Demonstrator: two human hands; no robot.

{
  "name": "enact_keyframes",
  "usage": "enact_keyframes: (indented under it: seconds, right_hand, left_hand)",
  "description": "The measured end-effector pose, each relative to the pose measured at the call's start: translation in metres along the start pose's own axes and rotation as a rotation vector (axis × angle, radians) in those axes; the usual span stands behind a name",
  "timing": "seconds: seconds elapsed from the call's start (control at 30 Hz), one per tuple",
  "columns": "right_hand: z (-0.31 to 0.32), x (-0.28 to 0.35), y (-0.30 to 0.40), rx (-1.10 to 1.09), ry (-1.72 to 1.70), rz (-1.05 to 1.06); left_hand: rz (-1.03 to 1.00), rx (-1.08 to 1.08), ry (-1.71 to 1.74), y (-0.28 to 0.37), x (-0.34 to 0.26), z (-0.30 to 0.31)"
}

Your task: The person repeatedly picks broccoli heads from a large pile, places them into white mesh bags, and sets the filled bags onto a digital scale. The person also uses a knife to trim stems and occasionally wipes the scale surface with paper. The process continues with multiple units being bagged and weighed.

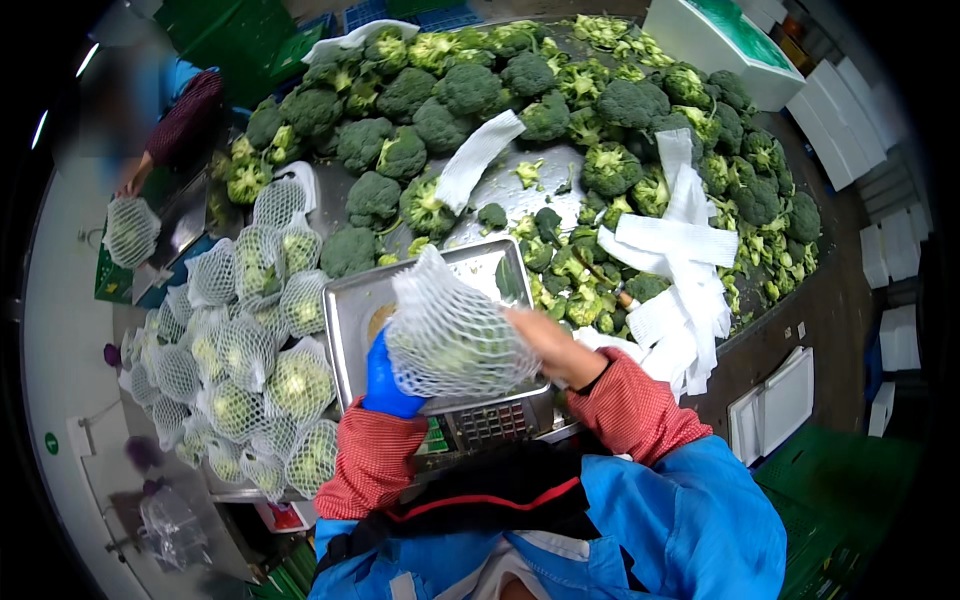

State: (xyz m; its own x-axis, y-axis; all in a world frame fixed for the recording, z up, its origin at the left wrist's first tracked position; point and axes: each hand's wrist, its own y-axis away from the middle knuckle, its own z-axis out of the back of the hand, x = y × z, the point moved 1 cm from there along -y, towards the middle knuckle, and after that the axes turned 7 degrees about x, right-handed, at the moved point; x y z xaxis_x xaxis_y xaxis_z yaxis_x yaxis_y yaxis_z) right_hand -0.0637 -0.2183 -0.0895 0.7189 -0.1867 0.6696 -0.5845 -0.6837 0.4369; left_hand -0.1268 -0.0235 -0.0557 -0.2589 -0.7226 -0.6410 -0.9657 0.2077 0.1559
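Note:
My left hand (391,379), in a blue glove, holds the left side of a broccoli head in a white foam net (457,337). Bare and slightly blurred, my right hand (551,345) is against the net's right side; its fingertips are partly hidden, so its grip is unclear. The netted head is over a metal weighing-scale tray (352,300), whose keypad (491,421) shows below. Left of the tray lies a pile of netted broccoli heads (244,349). Flat white foam net sleeves (675,240) lie in a heap to the right, beside small broccoli pieces (581,300).
Many bare broccoli heads (469,88) cover the far side of the metal table (544,176). A person at the upper left holds a netted head (132,231). A white foam box (724,60) stands at the upper right, and green crates (832,480) at the lower right.

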Motion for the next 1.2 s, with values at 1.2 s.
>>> enact_keyframes:
  seconds: [1.2]
  right_hand:
    - [-0.015, 0.090, 0.016, -0.193, 1.780, 0.539]
  left_hand:
    - [0.446, -1.466, -2.217, 0.088, -0.327, 0.262]
